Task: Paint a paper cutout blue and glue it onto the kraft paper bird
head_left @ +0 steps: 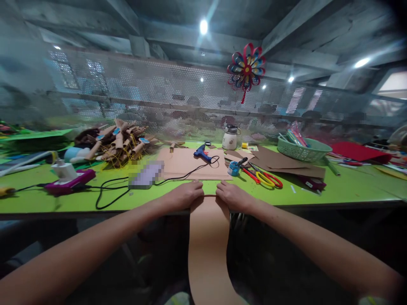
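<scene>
A long strip of brown cardboard hangs from the table's front edge down towards my lap, curving at its lower end. My left hand is closed on the strip's upper left corner. On the upper right corner, my right hand grips the same strip with curled fingers. Between both hands the strip's top edge looks slightly rolled or bent. Just beyond lie flat brown cardboard sheets, with a blue glue gun resting on them.
Red and yellow-handled scissors and a blue jar sit right of centre. A purple power strip with a black cord lies left, near a pile of brown paper rolls. A green basket stands at right.
</scene>
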### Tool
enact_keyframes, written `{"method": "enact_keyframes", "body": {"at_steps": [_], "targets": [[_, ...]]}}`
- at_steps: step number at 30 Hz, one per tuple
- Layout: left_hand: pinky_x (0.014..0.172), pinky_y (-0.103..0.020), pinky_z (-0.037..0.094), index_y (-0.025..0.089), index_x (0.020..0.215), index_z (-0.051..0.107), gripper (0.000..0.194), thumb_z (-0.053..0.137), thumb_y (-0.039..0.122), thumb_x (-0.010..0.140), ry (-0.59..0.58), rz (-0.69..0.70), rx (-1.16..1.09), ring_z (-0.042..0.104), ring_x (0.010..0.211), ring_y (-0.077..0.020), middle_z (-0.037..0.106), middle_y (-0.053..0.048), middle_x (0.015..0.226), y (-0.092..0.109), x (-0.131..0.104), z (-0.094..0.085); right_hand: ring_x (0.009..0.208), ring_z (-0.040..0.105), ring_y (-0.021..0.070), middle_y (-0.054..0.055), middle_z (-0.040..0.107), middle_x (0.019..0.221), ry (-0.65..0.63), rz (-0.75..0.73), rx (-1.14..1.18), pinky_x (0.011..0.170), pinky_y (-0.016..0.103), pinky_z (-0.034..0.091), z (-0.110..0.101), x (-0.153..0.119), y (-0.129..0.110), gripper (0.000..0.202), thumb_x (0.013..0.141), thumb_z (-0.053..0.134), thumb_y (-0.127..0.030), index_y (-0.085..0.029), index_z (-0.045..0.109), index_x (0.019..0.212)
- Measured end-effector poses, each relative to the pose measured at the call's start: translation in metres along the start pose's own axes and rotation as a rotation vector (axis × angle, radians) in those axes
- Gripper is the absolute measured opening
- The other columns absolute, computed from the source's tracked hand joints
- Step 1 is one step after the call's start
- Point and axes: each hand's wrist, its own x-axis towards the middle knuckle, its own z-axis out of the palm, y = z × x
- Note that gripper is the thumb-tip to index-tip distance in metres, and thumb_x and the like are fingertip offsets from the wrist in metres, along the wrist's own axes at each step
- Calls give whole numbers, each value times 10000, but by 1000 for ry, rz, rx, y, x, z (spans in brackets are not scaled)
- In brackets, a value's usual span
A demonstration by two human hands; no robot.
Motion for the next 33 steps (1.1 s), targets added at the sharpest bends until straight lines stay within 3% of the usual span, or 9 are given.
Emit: {"method": "enact_keyframes", "body": {"at_steps": [4,14,18,24,33], "targets": [[652,-251,406,137,798,662,222,479,152,923,68,-137,-53,527,737,-155,530,-50,790,-9,-10,9,862,464,230,99,573,883,35,-8,-5,660,314,375,5,-1,-1,83,890,526,-104,-126,602,867],[639,-257,395,139,758,655,254,461,133,923,34,-162,-49,519,727,-157,527,-47,793,-14,-19,12,845,460,226,92,573,848,55,11,-14,623,298,347,9,-2,-3,90,878,535,-106,-135,613,843],[660,-269,390,140,757,608,183,498,82,891,0,-101,-23,500,757,-171,530,-54,827,-11,-19,7,850,472,230,93,579,852,-7,5,-26,614,301,359,2,-1,-6,87,888,538,-118,-132,621,865],[752,-344,390,134,822,605,100,537,108,890,-95,134,226,490,817,-236,563,-98,853,2,-14,-14,852,492,225,99,590,861,-87,-52,-51,619,297,388,-11,2,-9,106,920,519,-125,-123,623,899],[712,-354,367,148,819,620,108,546,123,893,-130,229,268,483,786,-240,563,-93,811,7,-11,-24,862,501,245,107,592,841,-102,-93,-98,552,296,391,-8,-1,-10,84,897,551,-114,-115,635,906]]}}
